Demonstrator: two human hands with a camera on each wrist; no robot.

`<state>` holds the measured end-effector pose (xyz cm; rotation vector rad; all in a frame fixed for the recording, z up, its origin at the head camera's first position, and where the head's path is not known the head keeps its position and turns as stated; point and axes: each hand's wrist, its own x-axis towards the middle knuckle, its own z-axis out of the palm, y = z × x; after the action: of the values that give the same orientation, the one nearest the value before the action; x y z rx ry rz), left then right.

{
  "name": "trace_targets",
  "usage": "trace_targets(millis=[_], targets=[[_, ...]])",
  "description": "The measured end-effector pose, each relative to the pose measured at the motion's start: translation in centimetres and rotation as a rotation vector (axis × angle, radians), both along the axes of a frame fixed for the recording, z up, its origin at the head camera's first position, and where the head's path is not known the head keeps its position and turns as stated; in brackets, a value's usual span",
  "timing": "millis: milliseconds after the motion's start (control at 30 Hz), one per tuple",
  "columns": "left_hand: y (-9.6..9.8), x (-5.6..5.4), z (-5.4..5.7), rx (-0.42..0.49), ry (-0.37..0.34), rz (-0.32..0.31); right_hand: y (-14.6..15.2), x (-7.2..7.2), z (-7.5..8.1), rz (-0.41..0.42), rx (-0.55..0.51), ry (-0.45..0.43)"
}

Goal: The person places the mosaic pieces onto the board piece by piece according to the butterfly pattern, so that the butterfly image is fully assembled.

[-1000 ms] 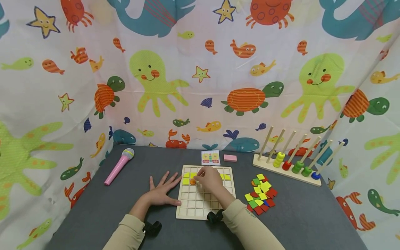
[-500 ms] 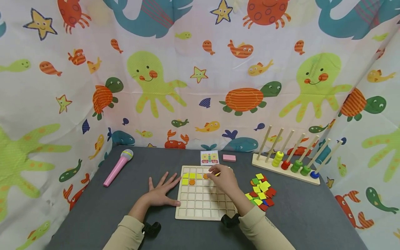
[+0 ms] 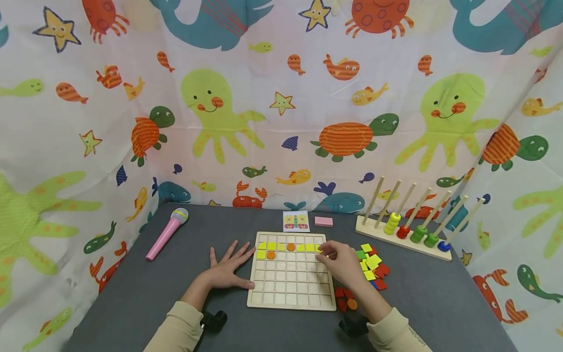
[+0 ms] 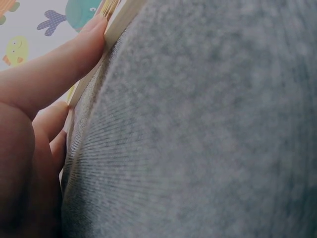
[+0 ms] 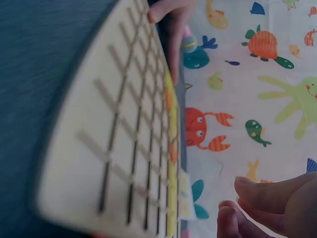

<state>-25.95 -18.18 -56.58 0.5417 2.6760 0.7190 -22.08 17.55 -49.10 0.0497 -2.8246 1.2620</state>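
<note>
A wooden grid board (image 3: 286, 286) lies on the grey table, with yellow square tiles (image 3: 301, 248) along one of its upper rows. Among them sit an orange disc (image 3: 291, 247) and, one row lower, a second orange disc (image 3: 271, 255). My left hand (image 3: 226, 271) rests with fingers spread at the board's left side, its thumb (image 4: 84, 47) touching the edge. Over the board's upper right corner is my right hand (image 3: 345, 264), fingers loosely bent. In the right wrist view its fingertips (image 5: 242, 183) show nothing between them.
Loose coloured tiles (image 3: 373, 262) lie right of the board, with red pieces and an orange disc (image 3: 352, 304) nearer the front. Behind are a pattern card (image 3: 296, 221) and a pink block (image 3: 323, 222). A toy microphone (image 3: 167, 234) lies left; a bead stacker (image 3: 404, 237) stands right.
My right hand has moved right across the board, from the lower orange disc to the right corner, uncovering the upper orange disc and yellow tiles. The left hand has stayed in place.
</note>
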Motion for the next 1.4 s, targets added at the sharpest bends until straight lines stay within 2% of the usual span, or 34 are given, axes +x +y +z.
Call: trace_targets(millis=[67,133,333,500,600,733,1000,1133,1267,1400], targets=[[-0.1,0.1,0.2,0.021,0.006,-0.005,0.8,0.5,-0.2,0.009,0.005,-0.026],[-0.3,0.1,-0.2,0.033,0.016,-0.010,1.6,0.9,-0.6,0.017,0.012,-0.044],[-0.4,0.0,-0.6,0.052,0.038,-0.014,4.2,2.0,-1.8,0.043,0.056,-0.097],[-0.2,0.0,-0.4,0.015,0.025,-0.001,6.3,2.7,-2.8,0.024,0.129,-0.125],[-0.1,0.2,0.2,0.006,0.017,0.001,7.2,2.7,-3.2,0.022,0.152,-0.122],[-0.1,0.4,0.9,-0.004,0.002,-0.002,8.0,2.4,-3.6,0.043,0.193,-0.111],[-0.1,0.1,0.4,0.018,0.013,-0.009,8.5,1.3,-4.2,0.041,0.239,-0.146],[-0.2,-0.2,-0.5,0.000,0.016,-0.011,8.7,0.6,-4.4,0.040,0.272,-0.153],[-0.2,-0.4,-1.1,0.005,0.026,-0.002,8.7,0.0,-4.4,0.024,0.243,-0.188],[-0.3,-0.4,-1.1,0.021,0.019,0.003,8.3,-0.9,-4.3,0.003,0.192,-0.201]])
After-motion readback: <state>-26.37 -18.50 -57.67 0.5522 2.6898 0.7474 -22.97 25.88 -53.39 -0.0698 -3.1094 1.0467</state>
